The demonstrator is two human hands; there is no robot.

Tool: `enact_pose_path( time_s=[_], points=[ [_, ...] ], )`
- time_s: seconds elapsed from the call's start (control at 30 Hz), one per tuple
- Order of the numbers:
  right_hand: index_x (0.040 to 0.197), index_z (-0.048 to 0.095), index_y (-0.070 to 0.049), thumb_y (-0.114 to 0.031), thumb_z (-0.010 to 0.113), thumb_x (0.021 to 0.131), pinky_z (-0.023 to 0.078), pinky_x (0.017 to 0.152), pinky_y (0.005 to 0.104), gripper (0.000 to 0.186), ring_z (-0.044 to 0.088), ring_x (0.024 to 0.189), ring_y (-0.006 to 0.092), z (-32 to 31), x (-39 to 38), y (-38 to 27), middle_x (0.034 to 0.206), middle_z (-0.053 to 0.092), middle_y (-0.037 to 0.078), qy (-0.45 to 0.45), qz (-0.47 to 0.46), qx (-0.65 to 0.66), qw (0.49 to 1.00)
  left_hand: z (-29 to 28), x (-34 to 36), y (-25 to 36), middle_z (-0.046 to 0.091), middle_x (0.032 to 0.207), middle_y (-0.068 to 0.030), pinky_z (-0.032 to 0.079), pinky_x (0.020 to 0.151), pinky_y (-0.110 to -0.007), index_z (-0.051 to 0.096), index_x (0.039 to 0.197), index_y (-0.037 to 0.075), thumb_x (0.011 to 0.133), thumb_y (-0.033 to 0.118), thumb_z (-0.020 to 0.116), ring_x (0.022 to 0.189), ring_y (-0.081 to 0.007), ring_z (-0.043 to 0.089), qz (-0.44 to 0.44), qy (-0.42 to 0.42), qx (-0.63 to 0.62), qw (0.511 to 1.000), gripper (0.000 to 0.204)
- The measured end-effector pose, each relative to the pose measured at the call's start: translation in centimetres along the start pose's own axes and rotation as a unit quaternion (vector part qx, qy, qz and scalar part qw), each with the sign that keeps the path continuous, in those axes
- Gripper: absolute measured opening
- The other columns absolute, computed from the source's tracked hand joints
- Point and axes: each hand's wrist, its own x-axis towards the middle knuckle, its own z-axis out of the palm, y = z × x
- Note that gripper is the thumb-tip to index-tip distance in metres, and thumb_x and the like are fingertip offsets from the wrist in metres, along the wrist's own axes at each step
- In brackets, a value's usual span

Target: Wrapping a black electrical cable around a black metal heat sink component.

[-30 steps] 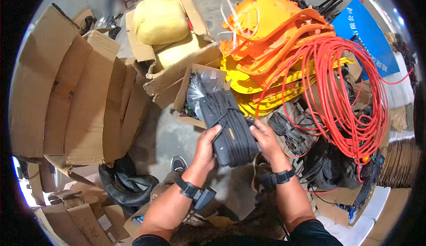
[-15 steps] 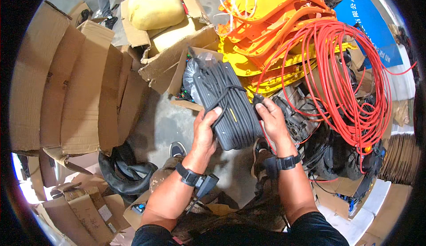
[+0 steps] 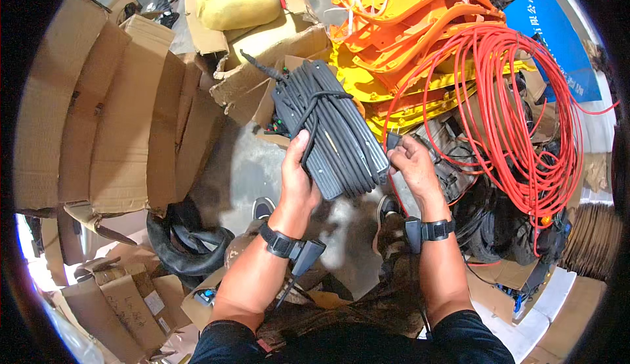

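Far left: tall brown cardboard [image 3: 118, 128], standing, folded panels. Right of its lower edge, thick black tubing [image 3: 187, 249] looped on the floor [image 3: 239, 173]. Further back, an open carton [image 3: 252, 88] with a yellow rounded block [image 3: 237, 0] at its top. Left hand [image 3: 296, 177]: wrapped round the near-left edge of a black cable bundle [image 3: 325, 134], thumb on top, fingers underneath mostly hidden. Bundle is held up over the floor, tilted, far end in front of the carton's near right corner; one strand tied across the turns, a loose tail off the far left corner. Just off its right edge, a black plug [image 3: 393, 141], prongs up. Right hand [image 3: 418, 170]: thumb and fingers pinched on plug; contact with bundle, can't tell. Behind: stacked orange and yellow plastic panels [image 3: 407, 32]. Right: red cable coil [image 3: 502, 134], then blue board [image 3: 558, 42] behind it.
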Motion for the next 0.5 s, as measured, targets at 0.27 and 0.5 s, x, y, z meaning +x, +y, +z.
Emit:
enact_pose_path(
  time_s=[0.27,0.5],
  points=[
    [0.097,0.058,-0.001,-0.007,0.062,0.086,0.045,0.059,0.0233,0.014,0.057,0.064,0.0089,0.8,-0.3,-0.5,0.073,0.06,0.001,-0.012,0.008,0.025,1.0,-0.6,0.7,0.4,0.06,0.122,-0.0129,0.046,0.099,-0.04,0.053,0.125,0.001,0.092,0.036,0.052,0.11,-0.0264,0.059,0.024,0.053,-0.016,0.998,0.048],
    [0.098,0.058,-0.001,-0.009,0.059,0.089,0.047,0.062,0.024,0.012,0.057,0.068,0.0091,1.5,0.2,0.2,0.077,0.06,0.001,-0.016,-0.014,0.087,0.996,-1.3,0.7,0.4,0.063,0.116,-0.0097,0.046,0.097,-0.038,0.057,0.119,0.0,0.09,0.031,0.057,0.105,-0.0228,0.061,0.007,0.045,-0.005,0.999,0.042]
  ],
)
